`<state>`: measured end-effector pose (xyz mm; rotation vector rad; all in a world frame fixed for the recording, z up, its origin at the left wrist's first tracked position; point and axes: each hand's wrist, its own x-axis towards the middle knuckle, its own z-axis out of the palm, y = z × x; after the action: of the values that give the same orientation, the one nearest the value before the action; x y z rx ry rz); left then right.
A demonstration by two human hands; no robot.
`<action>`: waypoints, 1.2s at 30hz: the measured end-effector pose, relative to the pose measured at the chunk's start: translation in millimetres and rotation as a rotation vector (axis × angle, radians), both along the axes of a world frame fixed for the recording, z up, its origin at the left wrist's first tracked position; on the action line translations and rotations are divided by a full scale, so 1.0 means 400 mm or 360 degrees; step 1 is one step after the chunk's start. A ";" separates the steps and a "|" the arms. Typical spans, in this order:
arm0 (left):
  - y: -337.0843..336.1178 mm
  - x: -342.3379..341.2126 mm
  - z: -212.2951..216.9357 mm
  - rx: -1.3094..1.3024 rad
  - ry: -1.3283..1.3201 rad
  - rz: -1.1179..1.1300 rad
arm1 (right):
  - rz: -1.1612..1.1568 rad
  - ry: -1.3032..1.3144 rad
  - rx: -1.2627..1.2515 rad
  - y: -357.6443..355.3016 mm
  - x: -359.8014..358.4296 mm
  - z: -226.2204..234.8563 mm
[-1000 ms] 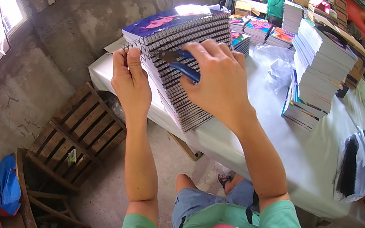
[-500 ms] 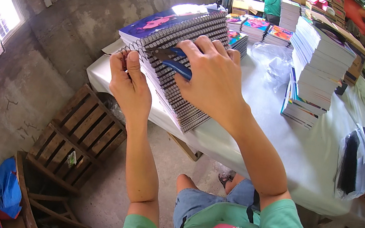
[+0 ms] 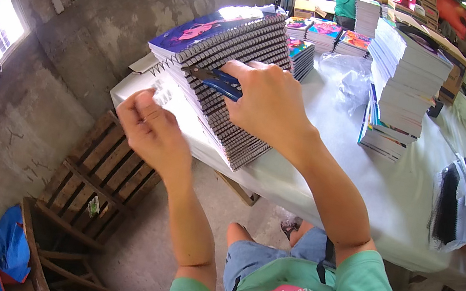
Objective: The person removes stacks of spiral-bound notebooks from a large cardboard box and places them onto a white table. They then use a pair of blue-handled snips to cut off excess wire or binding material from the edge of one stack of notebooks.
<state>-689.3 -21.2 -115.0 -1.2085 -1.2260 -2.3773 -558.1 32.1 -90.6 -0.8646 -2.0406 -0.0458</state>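
A tall stack of spiral-bound notebooks [image 3: 202, 32] stands at the table's left end, its coiled spines turned toward me. My right hand [image 3: 277, 100] is closed around blue-handled wire cutters [image 3: 217, 82]; their jaws lie against the spines near the top left corner. A loose coil end [image 3: 164, 66] sticks out beyond that corner. Below and left of it, my left hand [image 3: 155, 132] is closed, thumb against fingers, apart from the stack. At its fingertips is a small pale piece [image 3: 164, 94], smeared by motion, perhaps a bit of coil.
A white-covered table [image 3: 329, 161] carries a tall stack of books [image 3: 407, 82], more colourful notebooks [image 3: 325, 34] and crumpled clear plastic [image 3: 348, 81]. A bag with black contents [image 3: 451, 203] lies at the right edge. Wooden slats [image 3: 99, 172] stand below left. Another person [image 3: 346, 4] is far back.
My left hand has drawn away from the stack's corner, down and to the left. The cutters' handles have come together, and my right hand has shifted slightly down.
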 end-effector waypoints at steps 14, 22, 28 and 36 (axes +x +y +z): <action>0.018 -0.124 0.012 0.0244 -0.0813 -0.1880 | -0.0218 0.0129 0.0336 -0.018 -0.002 0.013; 0.030 -0.070 0.070 -0.0461 0.0185 -0.0209 | -0.0223 0.0061 0.0264 -0.019 -0.013 0.020; 0.033 -0.080 0.070 -0.0417 0.0350 -0.0079 | -0.0003 0.0020 -0.0065 -0.015 -0.004 0.032; 0.007 -0.039 0.094 -0.0360 0.0242 -0.0146 | 0.0074 0.0273 0.0384 0.014 0.000 -0.005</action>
<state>-704.9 -18.4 -77.4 -1.5126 -1.4478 -2.2047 -558.1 37.7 -92.5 -0.6473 -1.8487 -0.1820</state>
